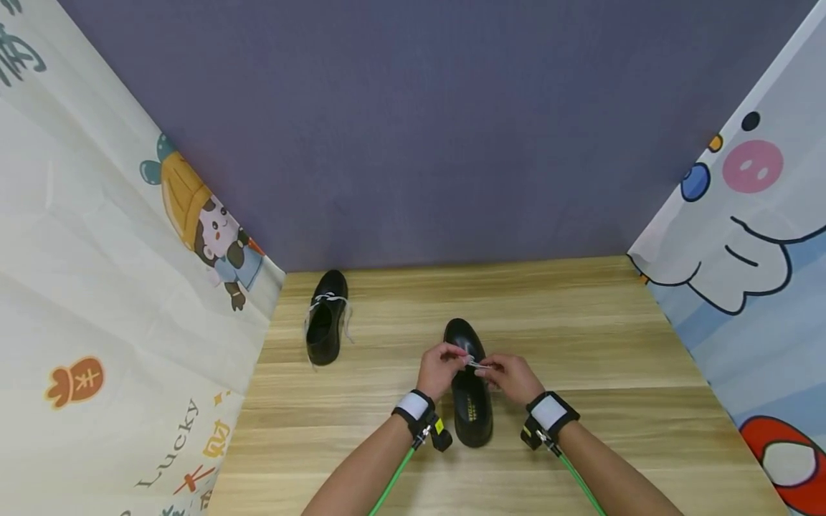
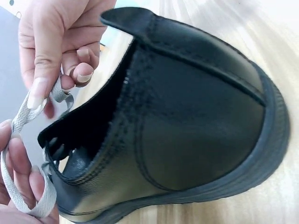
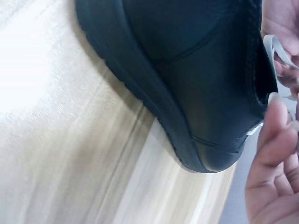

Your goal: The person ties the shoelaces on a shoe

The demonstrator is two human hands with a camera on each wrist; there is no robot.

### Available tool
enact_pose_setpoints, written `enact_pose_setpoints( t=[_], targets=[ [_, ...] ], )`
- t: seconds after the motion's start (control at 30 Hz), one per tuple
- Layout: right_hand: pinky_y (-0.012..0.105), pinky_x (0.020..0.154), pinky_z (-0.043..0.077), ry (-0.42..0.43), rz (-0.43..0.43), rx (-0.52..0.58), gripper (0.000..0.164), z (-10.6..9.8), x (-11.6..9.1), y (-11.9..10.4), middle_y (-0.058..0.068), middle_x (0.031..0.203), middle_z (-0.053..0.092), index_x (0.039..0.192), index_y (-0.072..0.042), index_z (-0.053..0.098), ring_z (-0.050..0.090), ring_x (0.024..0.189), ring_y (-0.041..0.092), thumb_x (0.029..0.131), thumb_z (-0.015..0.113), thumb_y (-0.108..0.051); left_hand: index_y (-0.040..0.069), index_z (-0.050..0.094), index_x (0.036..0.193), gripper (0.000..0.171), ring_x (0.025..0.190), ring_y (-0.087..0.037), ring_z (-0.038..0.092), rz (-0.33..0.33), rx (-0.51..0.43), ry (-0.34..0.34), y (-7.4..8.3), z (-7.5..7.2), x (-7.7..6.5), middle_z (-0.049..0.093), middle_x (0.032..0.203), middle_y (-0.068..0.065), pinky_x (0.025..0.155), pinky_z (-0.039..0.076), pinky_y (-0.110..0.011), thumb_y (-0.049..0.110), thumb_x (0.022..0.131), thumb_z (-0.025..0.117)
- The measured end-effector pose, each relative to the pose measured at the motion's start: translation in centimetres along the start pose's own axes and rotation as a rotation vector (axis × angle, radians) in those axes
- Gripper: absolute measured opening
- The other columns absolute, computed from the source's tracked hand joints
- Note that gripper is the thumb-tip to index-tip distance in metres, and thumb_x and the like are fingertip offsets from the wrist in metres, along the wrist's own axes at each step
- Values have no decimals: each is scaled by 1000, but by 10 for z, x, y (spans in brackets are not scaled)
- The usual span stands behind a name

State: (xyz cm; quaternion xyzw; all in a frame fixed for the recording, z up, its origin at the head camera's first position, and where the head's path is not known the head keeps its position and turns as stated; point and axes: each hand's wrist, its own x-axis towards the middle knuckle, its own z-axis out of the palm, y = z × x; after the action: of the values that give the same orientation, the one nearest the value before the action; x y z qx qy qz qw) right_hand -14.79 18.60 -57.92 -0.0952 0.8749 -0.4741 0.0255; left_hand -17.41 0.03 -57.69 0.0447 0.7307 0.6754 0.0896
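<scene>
A black leather shoe [image 1: 473, 419] stands on the wooden floor between my hands, toe pointing away. Over its tongue, my left hand [image 1: 439, 369] pinches one part of the light grey shoelace [image 1: 476, 365] with thumb and fingers. From the other side my right hand [image 1: 514, 378] grips the lace too, fingertips close to the left ones. In the left wrist view, the flat lace [image 2: 46, 203] curves in a loop at the left fingers, and the heel [image 2: 205, 112] fills much of the picture. The right wrist view has the right thumb and fingers [image 3: 275, 154] beside the shoe opening.
A second black shoe [image 1: 334, 308] with pale laces stands at the far left of the wooden floor [image 1: 387, 301]. A dark grey-blue panel [image 1: 452, 143] lies beyond the floor's back edge. Printed white sheets [image 1: 116, 287] flank both sides. Green cables [image 1: 392, 479] run from the wrist cameras.
</scene>
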Motion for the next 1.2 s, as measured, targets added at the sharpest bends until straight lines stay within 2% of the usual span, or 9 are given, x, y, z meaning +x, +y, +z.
enact_pose_setpoints(
  t=[0.1,0.2,0.37,0.47,0.57,0.67,0.9,1.07,1.2],
  targets=[
    [40,63,58,-24,32,114,14,0,-3,1,11,82,70,99,4,67,69,71,33,93,70,-8,1,72,95,9,72,-10,62,-16,8,7,0,0,0,71,88,-4,64,49,-24,6,88,74],
    [41,68,59,-11,20,158,12,-1,-4,0,17,88,71,100,9,66,71,77,30,93,67,0,1,72,96,8,72,-9,61,-26,5,11,2,0,0,70,88,-3,62,46,-23,5,88,74],
    [27,69,52,103,-76,-9,9,-5,-3,-3,11,89,68,98,5,72,63,78,17,89,69,5,-3,71,97,10,72,-10,63,-9,-20,14,5,1,2,70,87,-7,68,54,-28,0,88,73],
    [26,66,46,149,-86,-93,14,-6,0,-4,6,86,60,101,1,73,54,75,16,88,73,1,-5,71,97,11,73,-12,63,1,-40,10,7,3,2,70,89,-10,73,57,-36,0,88,73],
    [27,66,45,165,-61,-89,18,-10,3,-5,5,86,56,108,3,70,52,76,15,91,69,2,-5,71,97,11,74,-13,64,9,-47,8,8,3,2,71,91,-13,76,58,-40,0,88,74],
    [27,70,46,197,-66,-65,19,-15,4,-6,8,89,56,110,5,68,53,80,16,91,62,6,-4,71,97,10,75,-12,65,5,-49,12,10,4,2,71,90,-11,75,57,-36,1,88,74],
    [24,63,42,278,-208,-101,20,-20,-2,-21,5,85,58,98,1,70,50,74,13,84,60,11,-3,71,98,11,78,-11,65,16,-76,3,17,7,1,70,93,-7,76,57,-34,1,88,74],
    [25,57,40,234,-157,-263,2,-9,-10,-23,-4,72,56,90,-2,72,47,64,7,88,71,-3,-3,71,99,13,79,-12,64,0,-90,-8,19,9,1,69,94,-8,80,57,-41,4,89,74],
    [26,54,36,207,-92,-355,16,-2,-12,-17,-6,65,47,97,1,74,42,58,8,87,78,-11,-5,70,100,14,80,-12,64,-7,-99,-10,19,9,1,69,96,-8,82,57,-46,2,89,73]
  ],
)
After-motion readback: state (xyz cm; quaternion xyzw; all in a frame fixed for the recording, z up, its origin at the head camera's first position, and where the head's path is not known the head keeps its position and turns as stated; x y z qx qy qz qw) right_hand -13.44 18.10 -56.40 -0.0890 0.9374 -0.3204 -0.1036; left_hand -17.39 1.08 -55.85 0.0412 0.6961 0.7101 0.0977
